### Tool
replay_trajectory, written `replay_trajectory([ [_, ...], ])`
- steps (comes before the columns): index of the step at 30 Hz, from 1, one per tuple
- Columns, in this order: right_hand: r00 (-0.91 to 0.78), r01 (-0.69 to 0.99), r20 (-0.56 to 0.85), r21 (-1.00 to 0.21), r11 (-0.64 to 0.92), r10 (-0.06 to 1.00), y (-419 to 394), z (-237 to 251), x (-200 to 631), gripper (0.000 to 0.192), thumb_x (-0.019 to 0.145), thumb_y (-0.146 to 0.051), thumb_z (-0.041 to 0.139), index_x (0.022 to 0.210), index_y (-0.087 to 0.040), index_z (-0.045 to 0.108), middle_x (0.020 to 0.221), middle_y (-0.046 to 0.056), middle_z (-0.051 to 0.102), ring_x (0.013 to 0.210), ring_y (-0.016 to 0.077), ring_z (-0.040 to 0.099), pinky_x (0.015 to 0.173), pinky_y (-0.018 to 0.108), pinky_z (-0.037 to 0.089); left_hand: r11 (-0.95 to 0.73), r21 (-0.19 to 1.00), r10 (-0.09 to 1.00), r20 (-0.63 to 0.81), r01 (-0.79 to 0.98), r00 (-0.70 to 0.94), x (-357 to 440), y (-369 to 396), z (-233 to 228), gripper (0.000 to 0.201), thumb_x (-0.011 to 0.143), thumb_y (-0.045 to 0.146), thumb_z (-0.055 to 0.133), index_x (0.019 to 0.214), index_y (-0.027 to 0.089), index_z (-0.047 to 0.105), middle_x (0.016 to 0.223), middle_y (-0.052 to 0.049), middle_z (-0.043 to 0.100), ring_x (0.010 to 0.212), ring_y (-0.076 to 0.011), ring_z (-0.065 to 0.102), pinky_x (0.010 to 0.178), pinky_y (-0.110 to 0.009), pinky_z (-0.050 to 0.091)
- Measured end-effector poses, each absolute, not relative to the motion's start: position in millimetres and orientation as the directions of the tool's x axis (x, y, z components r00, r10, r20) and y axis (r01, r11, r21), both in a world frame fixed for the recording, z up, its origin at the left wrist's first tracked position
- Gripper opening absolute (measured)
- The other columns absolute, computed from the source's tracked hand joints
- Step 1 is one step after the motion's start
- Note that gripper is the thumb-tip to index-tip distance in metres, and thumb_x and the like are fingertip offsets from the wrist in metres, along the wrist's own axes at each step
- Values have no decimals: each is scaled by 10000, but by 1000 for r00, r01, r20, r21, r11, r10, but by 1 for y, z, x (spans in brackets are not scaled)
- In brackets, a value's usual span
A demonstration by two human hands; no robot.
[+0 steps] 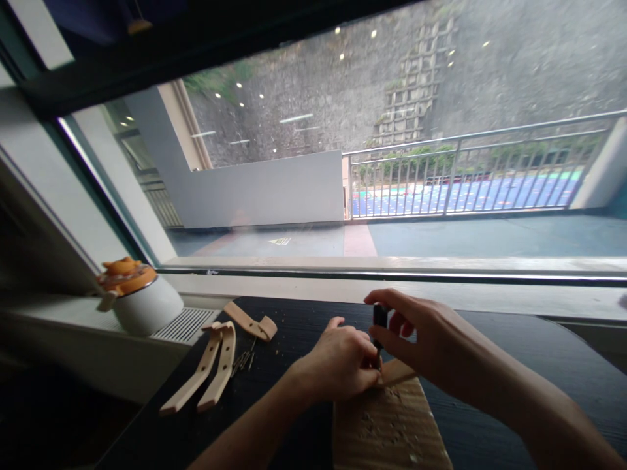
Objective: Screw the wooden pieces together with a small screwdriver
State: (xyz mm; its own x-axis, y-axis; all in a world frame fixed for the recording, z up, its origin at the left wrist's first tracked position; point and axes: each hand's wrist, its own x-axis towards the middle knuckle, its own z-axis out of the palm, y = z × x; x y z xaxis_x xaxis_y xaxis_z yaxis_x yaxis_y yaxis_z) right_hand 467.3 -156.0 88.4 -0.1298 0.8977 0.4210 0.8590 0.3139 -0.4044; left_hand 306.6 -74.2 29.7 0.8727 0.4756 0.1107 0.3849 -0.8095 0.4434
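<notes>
My right hand grips the short black handle of a screwdriver, held upright with its shaft pointing down. Closed beside the shaft is my left hand, its fingers around the near end of a light wooden piece. That piece lies on the far end of a wooden board marked with several small holes and scratches. The screwdriver's tip is hidden behind my left fingers, so what it touches cannot be made out.
Bent wooden pieces with holes lie on the dark table at left, another curved wooden piece behind them. Several thin screws or nails are scattered there. A white container with an orange lid stands on the ledge by the window.
</notes>
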Motion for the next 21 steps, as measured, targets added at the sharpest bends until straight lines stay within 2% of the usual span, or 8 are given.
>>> replay_trajectory([
  [6, -171, 832, 415, -424, 357, 894, -158, 92, 461, 213, 876, -222, 548, 1048, -266, 665, 749, -32, 697, 590, 117, 607, 546, 230, 410, -835, 414, 451, 137, 362, 882, 307, -75, 32, 75, 756, 194, 607, 781, 215, 676, 812, 33, 700, 863, -183, 616, 1051, -438, 266],
  [13, -116, 868, 407, -401, 292, 906, -155, 91, 464, 125, 876, -305, 567, 959, -253, 645, 747, -13, 691, 608, 140, 605, 522, 234, 403, -804, 453, 478, 103, 387, 872, 307, -76, 34, 101, 757, 210, 606, 668, 191, 650, 740, 35, 686, 798, -170, 615, 1071, -485, 210],
  [18, -144, 849, 435, -407, 337, 889, -157, 90, 463, 276, 869, -283, 564, 1139, -289, 622, 836, -6, 722, 649, 146, 641, 558, 240, 429, -815, 436, 470, 111, 382, 876, 307, -75, 33, 107, 801, 267, 603, 771, 207, 686, 757, 25, 694, 800, -170, 609, 1073, -465, 225],
  [21, -164, 839, 440, -408, 360, 883, -157, 89, 462, 284, 874, -236, 545, 1138, -296, 628, 873, -7, 729, 679, 146, 650, 575, 239, 433, -813, 435, 470, 94, 388, 878, 307, -75, 33, 129, 812, 292, 596, 791, 204, 688, 756, 18, 694, 786, -170, 605, 1078, -490, 210],
])
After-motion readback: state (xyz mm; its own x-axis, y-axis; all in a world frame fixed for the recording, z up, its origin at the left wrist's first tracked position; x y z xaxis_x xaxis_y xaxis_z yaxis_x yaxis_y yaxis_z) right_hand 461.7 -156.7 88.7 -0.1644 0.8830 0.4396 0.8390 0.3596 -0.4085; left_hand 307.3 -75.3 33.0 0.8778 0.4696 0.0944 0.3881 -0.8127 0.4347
